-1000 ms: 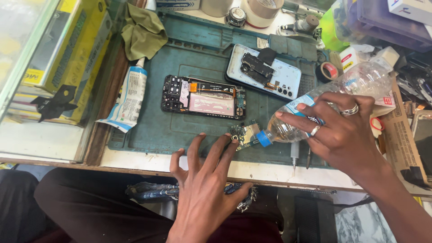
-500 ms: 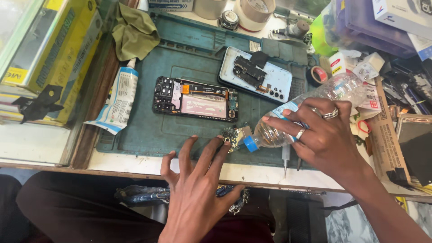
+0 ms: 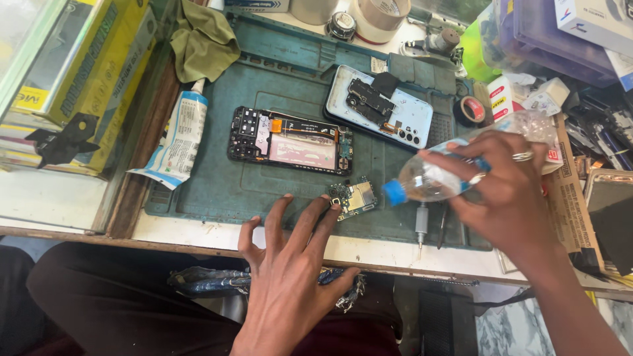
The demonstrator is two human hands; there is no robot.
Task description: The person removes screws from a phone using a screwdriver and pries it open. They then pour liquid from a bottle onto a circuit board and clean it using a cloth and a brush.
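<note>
a: since the earlier frame the right hand point(image 3: 504, 191) has swung the clear plastic bottle point(image 3: 461, 168) round; its blue cap point(image 3: 394, 192) now points at 9 o'clock, just beside the small circuit board point(image 3: 353, 196). left hand point(image 3: 290, 264) has barely shifted.

b: hand states?

a: right hand wrapped round the bottle body, fingers curled shut on it, bottle lying near horizontal. left hand spread wide, holding nothing, fingertips point(image 3: 328, 206) on the green work mat point(image 3: 217, 191), one touching the board's 9 o'clock edge.

b: where does the board sit?

a: on the mat, at 5 o'clock from the opened phone body point(image 3: 290, 140), well apart from the phone back cover point(image 3: 379, 109) up at 1 o'clock. screwdriver point(image 3: 420, 224) lies at 3 o'clock of the board, under the bottle.

b: risks?

a: my read: a hard squeeze with the bottle tipped that flat could flood the board and run toward the open phone. cap state i can't tell, whether it's sealed or a nozzle. also the board is only steadied by one fingertip, so a nudge from the cap could slide it. glue tube point(image 3: 178, 135) at 9 o'clock is clear of all this.
</note>
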